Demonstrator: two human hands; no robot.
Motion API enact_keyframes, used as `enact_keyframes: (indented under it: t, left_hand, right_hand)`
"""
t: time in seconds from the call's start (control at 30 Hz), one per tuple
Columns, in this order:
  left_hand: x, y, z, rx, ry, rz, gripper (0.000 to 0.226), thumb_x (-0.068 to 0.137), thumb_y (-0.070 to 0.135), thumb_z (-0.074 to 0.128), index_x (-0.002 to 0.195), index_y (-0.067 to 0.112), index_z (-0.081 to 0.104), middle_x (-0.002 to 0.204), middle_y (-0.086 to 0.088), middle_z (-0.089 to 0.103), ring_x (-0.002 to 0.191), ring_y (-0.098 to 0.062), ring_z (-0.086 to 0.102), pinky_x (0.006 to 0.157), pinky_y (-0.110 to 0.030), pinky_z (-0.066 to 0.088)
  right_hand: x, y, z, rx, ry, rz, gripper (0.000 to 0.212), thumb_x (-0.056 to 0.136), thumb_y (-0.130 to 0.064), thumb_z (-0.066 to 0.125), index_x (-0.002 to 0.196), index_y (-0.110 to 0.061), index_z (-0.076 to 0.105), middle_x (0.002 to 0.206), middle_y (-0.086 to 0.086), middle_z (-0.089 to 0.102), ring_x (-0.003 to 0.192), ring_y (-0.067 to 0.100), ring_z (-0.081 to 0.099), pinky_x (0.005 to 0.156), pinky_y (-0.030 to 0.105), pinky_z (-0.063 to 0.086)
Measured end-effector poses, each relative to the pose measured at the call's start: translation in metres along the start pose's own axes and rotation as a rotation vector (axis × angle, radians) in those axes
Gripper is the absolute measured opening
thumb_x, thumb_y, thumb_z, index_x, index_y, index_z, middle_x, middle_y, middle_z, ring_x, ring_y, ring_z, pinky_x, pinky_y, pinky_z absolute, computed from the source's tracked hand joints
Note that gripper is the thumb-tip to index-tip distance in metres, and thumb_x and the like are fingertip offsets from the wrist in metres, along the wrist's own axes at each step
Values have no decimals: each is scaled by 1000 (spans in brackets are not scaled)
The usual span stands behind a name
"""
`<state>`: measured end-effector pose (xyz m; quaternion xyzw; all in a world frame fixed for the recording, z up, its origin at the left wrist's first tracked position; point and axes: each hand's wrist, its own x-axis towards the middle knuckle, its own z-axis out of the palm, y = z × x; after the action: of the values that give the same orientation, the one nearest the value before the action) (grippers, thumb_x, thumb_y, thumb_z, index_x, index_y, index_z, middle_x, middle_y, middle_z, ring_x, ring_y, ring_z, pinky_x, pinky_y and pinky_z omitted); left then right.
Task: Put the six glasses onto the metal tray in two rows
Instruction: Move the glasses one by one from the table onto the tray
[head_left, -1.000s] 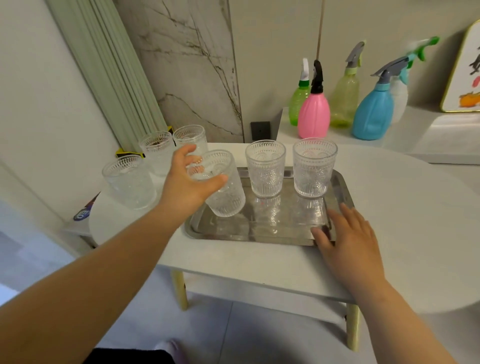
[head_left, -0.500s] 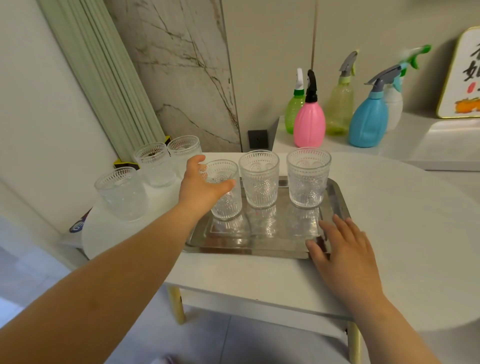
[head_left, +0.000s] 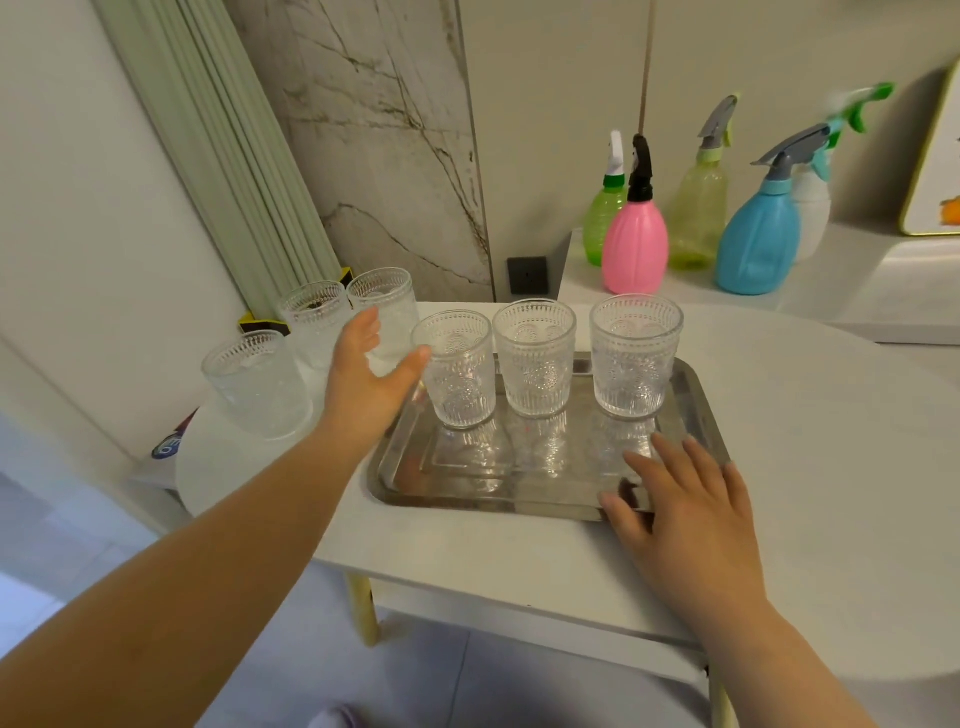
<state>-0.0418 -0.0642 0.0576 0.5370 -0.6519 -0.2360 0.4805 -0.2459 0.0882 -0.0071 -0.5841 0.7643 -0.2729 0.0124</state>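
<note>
Three patterned clear glasses stand upright in a row along the far side of the metal tray (head_left: 519, 493): a left glass (head_left: 460, 371), a middle glass (head_left: 535, 358) and a right glass (head_left: 635, 356). Three more glasses stand on the table left of the tray: a near one (head_left: 254, 384), one behind it (head_left: 314, 322) and a far one (head_left: 387, 304). My left hand (head_left: 363, 384) hovers just left of the left tray glass, fingers apart, holding nothing. My right hand (head_left: 685, 509) lies flat on the tray's near right corner.
The white table (head_left: 831, 467) ends in a front edge close below the tray. Behind it, a ledge carries several spray bottles, among them a pink one (head_left: 635, 244) and a blue one (head_left: 758, 244). A framed picture (head_left: 935, 197) leans at the far right.
My left hand set the glass down upright at the left end of the tray's far row, then let go and drew back to the left. My right hand stayed on the tray.
</note>
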Motion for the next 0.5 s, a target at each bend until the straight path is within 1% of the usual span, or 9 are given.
enact_keyframes:
  t: [0.1, 0.13, 0.2, 0.23, 0.27, 0.3, 0.33, 0.4, 0.5]
  left_hand:
    - [-5, -14, -34, 71, 213, 46, 34, 77, 19, 63, 109, 11, 52, 95, 5, 54, 86, -5, 49, 82, -19, 40]
    - [-6, -20, -46, 101, 255, 63, 28, 76, 17, 63, 102, 9, 55, 83, 10, 51, 77, -3, 47, 76, -15, 40]
    - [-8, -29, -66, 155, 339, 90, 27, 74, 13, 64, 97, 4, 56, 76, 15, 42, 71, -3, 43, 70, -7, 37]
    - [-9, -33, -73, 178, 390, 94, 31, 72, 13, 66, 99, 2, 55, 79, 13, 41, 74, -4, 44, 75, -12, 38]
    - [-9, -38, -80, 203, 443, 84, 38, 70, 14, 68, 103, 2, 53, 86, 9, 44, 83, -9, 47, 84, -22, 39]
    - [-8, -42, -84, 232, 489, 53, 47, 69, 17, 70, 109, 2, 49, 98, -1, 48, 96, -20, 49, 92, -32, 37]
    - [-7, -47, -87, 254, 512, 7, 57, 68, 19, 71, 115, 3, 45, 114, -11, 47, 110, -29, 44, 99, -38, 33]
    - [-3, -56, -90, 224, 498, -118, 75, 67, 25, 72, 128, 6, 31, 136, -18, 34, 128, -31, 30, 108, -40, 25]
    - [6, -67, -88, 36, 403, -333, 93, 68, 30, 71, 138, 15, 11, 146, -12, 25, 133, -24, 27, 108, -34, 23]
  right_hand:
    - [0, -3, 0, -32, -33, -7, 52, 80, -51, 52, 124, -24, 49, 142, 1, 41, 136, 22, 24, 108, 38, 0]
    - [-1, -3, 0, -36, -37, -6, 52, 79, -52, 52, 123, -24, 49, 142, 1, 42, 135, 22, 25, 108, 38, 1]
    - [-1, -4, -2, -55, -52, -6, 52, 79, -52, 51, 123, -24, 49, 142, 0, 42, 135, 22, 26, 108, 39, 1]
    - [-2, -4, -3, -60, -58, -7, 52, 79, -51, 52, 123, -24, 49, 142, 1, 42, 134, 22, 26, 108, 38, 1]
    - [-2, -4, -4, -60, -62, -9, 51, 79, -50, 53, 122, -23, 50, 141, 1, 43, 134, 23, 27, 108, 38, 2]
    - [-2, -5, -4, -57, -65, -9, 50, 79, -49, 54, 122, -22, 51, 141, 2, 43, 134, 23, 28, 108, 38, 2]
    - [-2, -5, -6, -55, -69, -8, 49, 80, -47, 54, 121, -22, 51, 141, 2, 44, 133, 23, 29, 108, 39, 2]
    - [-1, -7, -7, -55, -73, -10, 48, 80, -46, 55, 121, -21, 52, 141, 3, 44, 133, 23, 29, 108, 39, 3]
    - [-1, -7, -6, -74, -73, -10, 46, 80, -44, 55, 120, -21, 53, 140, 4, 44, 132, 24, 31, 106, 37, 4]
